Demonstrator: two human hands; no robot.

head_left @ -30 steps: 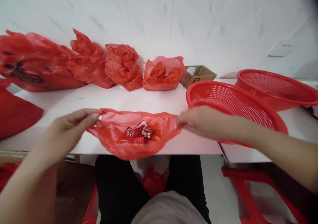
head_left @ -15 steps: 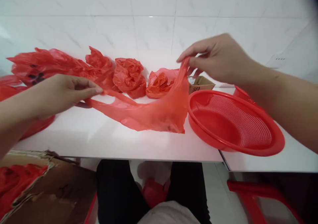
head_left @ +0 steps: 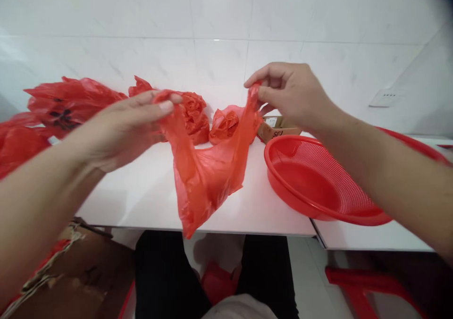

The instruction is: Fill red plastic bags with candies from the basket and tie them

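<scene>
Now, the red plastic bag (head_left: 212,168): up in mid-view it hangs, slung between two hands over the front part of the white surface (head_left: 134,191), its lower corner dangling by the front edge; whether it touches anything below is hard to tell
Left hand: the left hand (head_left: 120,125) has thumb and fingers pinching one gathered handle strip
Right hand: over on the other side, the right hand (head_left: 286,92) has its fingers pinching the opposite handle, a shade higher than the left
Done so far: both handles are gathered and drawn upright, and the body has narrowed into a sagging pouch; that looks like the halfway mark for this bag
Still open: the two handles stand apart, no knot shows, so the bag looks unfinished; its contents are hidden
Back row: a crumpled bag (head_left: 194,113) and a small bag (head_left: 226,123) sit at the rear beside the small carton (head_left: 279,132)
Red basket: the near red basket (head_left: 286,189) stands to the right, partly behind the right forearm
Changed since a second ago: what a switch, the bag was spread low and wide, wrapped packets showing in its open mouth; here it is lifted, the hands are higher and closer together, and the packets are out of sight
</scene>
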